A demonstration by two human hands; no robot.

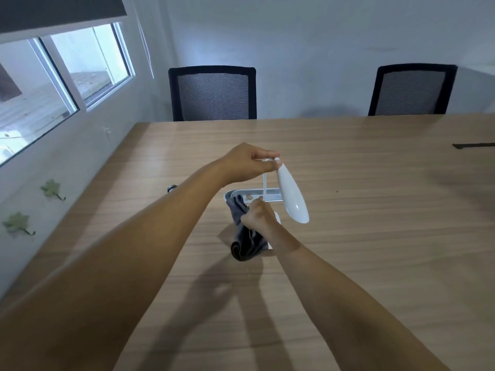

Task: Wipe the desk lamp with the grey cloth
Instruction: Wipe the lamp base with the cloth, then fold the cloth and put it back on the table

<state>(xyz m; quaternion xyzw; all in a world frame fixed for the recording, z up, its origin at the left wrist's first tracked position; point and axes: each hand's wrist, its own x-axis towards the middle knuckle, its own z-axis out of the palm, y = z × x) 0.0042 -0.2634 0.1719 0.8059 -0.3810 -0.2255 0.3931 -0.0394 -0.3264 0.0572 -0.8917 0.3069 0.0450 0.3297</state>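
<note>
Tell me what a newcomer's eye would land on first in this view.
Two bare arms reach to mid-table: the left hand pinches the top of a white desk lamp, whose long glossy head slants down to the right. Just below, the right hand grips a bunched grey cloth by the lamp's base, on the wooden table. Beyond the far edge stand two black mesh chairs.

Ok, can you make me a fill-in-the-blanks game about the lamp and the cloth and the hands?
1. The left hand pinches the top of the white ____.
2. The right hand grips a cloth coloured ____.
3. Behind the table stand ____ black chairs.
4. The table looks made of ____.

Missing words: lamp; grey; two; wood.
</note>
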